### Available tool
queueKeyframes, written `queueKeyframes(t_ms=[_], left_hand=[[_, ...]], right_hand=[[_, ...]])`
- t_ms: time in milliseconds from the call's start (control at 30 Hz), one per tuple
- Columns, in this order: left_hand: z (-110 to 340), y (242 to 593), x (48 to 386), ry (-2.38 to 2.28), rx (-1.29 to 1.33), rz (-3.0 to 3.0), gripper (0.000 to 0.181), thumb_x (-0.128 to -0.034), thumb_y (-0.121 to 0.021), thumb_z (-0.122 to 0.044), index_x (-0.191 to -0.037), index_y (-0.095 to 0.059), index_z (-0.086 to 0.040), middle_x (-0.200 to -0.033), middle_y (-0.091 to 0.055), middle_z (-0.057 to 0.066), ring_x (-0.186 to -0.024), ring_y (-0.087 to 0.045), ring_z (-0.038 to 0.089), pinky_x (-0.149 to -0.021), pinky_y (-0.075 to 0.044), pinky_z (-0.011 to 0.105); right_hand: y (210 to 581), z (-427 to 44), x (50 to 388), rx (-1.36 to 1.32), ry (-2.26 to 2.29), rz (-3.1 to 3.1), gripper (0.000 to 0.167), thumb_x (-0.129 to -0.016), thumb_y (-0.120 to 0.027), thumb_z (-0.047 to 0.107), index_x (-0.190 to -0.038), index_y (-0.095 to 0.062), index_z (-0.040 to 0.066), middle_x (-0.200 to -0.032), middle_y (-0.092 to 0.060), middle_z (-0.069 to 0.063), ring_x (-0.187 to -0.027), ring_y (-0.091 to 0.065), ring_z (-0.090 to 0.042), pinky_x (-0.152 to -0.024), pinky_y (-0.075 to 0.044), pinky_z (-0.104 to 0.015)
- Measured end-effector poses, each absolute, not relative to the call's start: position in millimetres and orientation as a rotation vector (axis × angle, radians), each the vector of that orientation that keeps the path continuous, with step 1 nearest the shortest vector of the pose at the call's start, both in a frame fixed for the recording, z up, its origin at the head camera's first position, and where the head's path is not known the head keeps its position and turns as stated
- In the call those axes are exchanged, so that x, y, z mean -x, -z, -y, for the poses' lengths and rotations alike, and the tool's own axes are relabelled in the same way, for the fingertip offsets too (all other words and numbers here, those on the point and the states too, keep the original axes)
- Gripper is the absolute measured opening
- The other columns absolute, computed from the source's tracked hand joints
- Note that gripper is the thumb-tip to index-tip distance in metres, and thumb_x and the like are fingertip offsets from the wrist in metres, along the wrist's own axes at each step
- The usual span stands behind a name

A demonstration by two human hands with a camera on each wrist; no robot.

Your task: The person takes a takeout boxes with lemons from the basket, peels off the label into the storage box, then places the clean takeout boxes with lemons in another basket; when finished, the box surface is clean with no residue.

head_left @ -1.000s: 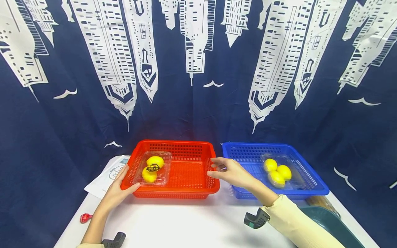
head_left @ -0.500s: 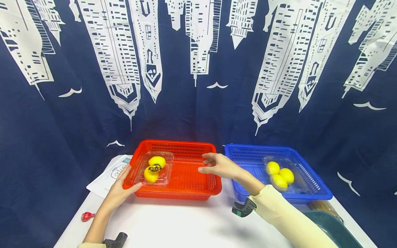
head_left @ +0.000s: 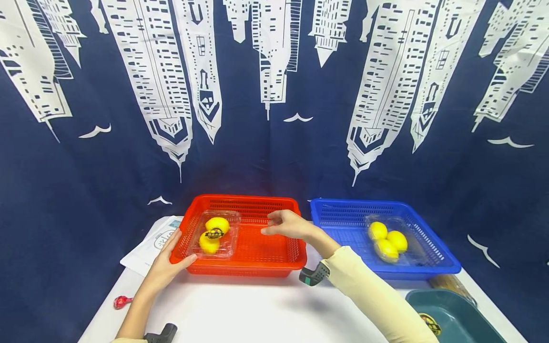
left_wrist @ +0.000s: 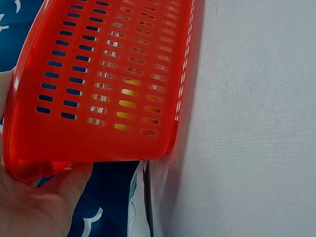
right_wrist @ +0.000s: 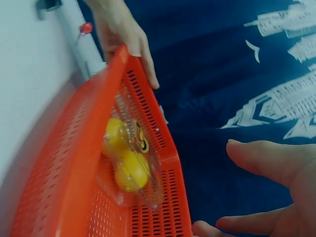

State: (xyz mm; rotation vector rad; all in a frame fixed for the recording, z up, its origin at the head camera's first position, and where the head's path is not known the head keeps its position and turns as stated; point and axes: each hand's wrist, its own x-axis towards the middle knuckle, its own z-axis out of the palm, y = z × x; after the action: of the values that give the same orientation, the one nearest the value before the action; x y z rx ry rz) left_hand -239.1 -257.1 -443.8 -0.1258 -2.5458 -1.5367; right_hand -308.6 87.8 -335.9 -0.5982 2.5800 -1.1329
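Note:
My left hand holds the near left corner of the red basket, fingers along its left side and thumb at the front rim. In the left wrist view the corner of the red basket lies between fingers and thumb of my left hand. Inside, at the left, sits a clear lidded box with yellow lemons and a dark label. Above the basket's right part my right hand hovers, empty, fingers slightly bent; in its wrist view, thumb and fingers of this hand stand apart.
A blue basket at the right holds another clear box with three lemons. A dark green tray stands at the near right, beside a brownish packet. A white printed sheet and a red object lie at the left.
My right hand has moved left from the red basket's right rim to over its inside. More of the green tray shows. My left hand has stayed at the corner.

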Motion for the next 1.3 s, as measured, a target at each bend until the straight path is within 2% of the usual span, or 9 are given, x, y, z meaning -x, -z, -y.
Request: queueKeyframes(t_ms=[200,400,533,633,800,900,1067,1233,1300], left_hand=[[260.6,443.6,239.0,1.514,0.121,2.560,0.094,-0.0849,-0.073,-0.027,-0.155,-0.016,-0.002,-0.163,-0.012,0.019,-0.150,-0.009,0.042,-0.117,-0.013,0.068],[258.8,445.3,237.6,1.518,0.120,2.559,0.094,-0.0848,-0.073,-0.028,-0.155,-0.016,-0.003,-0.163,-0.011,0.019,-0.150,-0.008,0.042,-0.116,-0.012,0.069],[258.8,444.7,237.3,1.524,0.126,2.550,0.092,-0.0858,-0.072,-0.027,-0.156,-0.016,-0.004,-0.164,-0.011,0.019,-0.150,-0.008,0.042,-0.117,-0.012,0.069],[258.7,443.4,237.1,1.528,0.130,2.545,0.092,-0.0857,-0.072,-0.026,-0.156,-0.016,-0.004,-0.163,-0.012,0.019,-0.150,-0.009,0.042,-0.117,-0.013,0.068],[258.2,442.6,236.7,1.526,0.135,2.549,0.092,-0.0848,-0.073,-0.025,-0.155,-0.017,-0.003,-0.163,-0.013,0.019,-0.150,-0.009,0.042,-0.118,-0.014,0.066],[257.9,442.4,237.8,1.526,0.128,2.554,0.093,-0.0846,-0.073,-0.026,-0.155,-0.017,-0.003,-0.163,-0.013,0.020,-0.150,-0.009,0.042,-0.118,-0.014,0.066],[258.1,442.3,239.1,1.532,0.106,2.554,0.093,-0.0848,-0.073,-0.029,-0.156,-0.017,-0.005,-0.163,-0.013,0.018,-0.150,-0.010,0.040,-0.118,-0.014,0.066],[258.8,443.9,238.2,1.521,0.114,2.550,0.092,-0.0848,-0.073,-0.029,-0.155,-0.018,-0.003,-0.163,-0.014,0.019,-0.150,-0.010,0.041,-0.118,-0.014,0.066],[258.4,444.2,238.3,1.524,0.118,2.540,0.092,-0.0847,-0.073,-0.028,-0.155,-0.019,-0.003,-0.163,-0.014,0.019,-0.150,-0.010,0.042,-0.117,-0.014,0.067]], right_hand=[[341.3,-69.7,327.1,0.565,1.240,-2.519,0.061,-0.083,-0.074,0.033,-0.131,-0.058,0.000,-0.130,-0.063,-0.015,-0.118,-0.060,-0.026,-0.104,-0.049,-0.044],[348.1,-55.6,344.9,0.531,1.312,-2.434,0.062,-0.085,-0.073,0.029,-0.132,-0.055,-0.008,-0.134,-0.059,-0.020,-0.117,-0.061,-0.033,-0.104,-0.049,-0.045],[354.0,-46.0,360.3,0.495,1.351,-2.356,0.062,-0.086,-0.073,0.025,-0.131,-0.052,-0.012,-0.128,-0.061,-0.020,-0.115,-0.061,-0.037,-0.103,-0.051,-0.044],[359.3,-39.7,368.8,0.480,1.340,-2.325,0.054,-0.087,-0.072,0.025,-0.126,-0.058,-0.010,-0.124,-0.064,-0.019,-0.115,-0.060,-0.038,-0.104,-0.050,-0.044],[371.6,-31.2,376.2,0.453,1.299,-2.265,0.046,-0.090,-0.069,0.027,-0.119,-0.065,-0.008,-0.129,-0.063,-0.023,-0.124,-0.057,-0.040,-0.108,-0.046,-0.048],[378.5,-27.0,379.8,0.391,1.334,-2.235,0.050,-0.088,-0.070,0.028,-0.114,-0.059,-0.013,-0.127,-0.063,-0.025,-0.123,-0.058,-0.039,-0.108,-0.046,-0.048],[386.6,-19.5,383.0,0.303,1.396,-2.209,0.051,-0.085,-0.074,0.032,-0.114,-0.050,-0.003,-0.124,-0.065,-0.023,-0.120,-0.061,-0.036,-0.107,-0.047,-0.046],[393.4,-10.8,380.4,0.267,1.360,-2.237,0.055,-0.084,-0.075,0.033,-0.116,-0.045,0.000,-0.120,-0.066,-0.022,-0.114,-0.065,-0.033,-0.105,-0.049,-0.045],[394.6,-7.6,380.0,0.258,1.340,-2.240,0.061,-0.083,-0.075,0.033,-0.120,-0.041,-0.002,-0.118,-0.066,-0.023,-0.113,-0.065,-0.034,-0.105,-0.049,-0.045]])
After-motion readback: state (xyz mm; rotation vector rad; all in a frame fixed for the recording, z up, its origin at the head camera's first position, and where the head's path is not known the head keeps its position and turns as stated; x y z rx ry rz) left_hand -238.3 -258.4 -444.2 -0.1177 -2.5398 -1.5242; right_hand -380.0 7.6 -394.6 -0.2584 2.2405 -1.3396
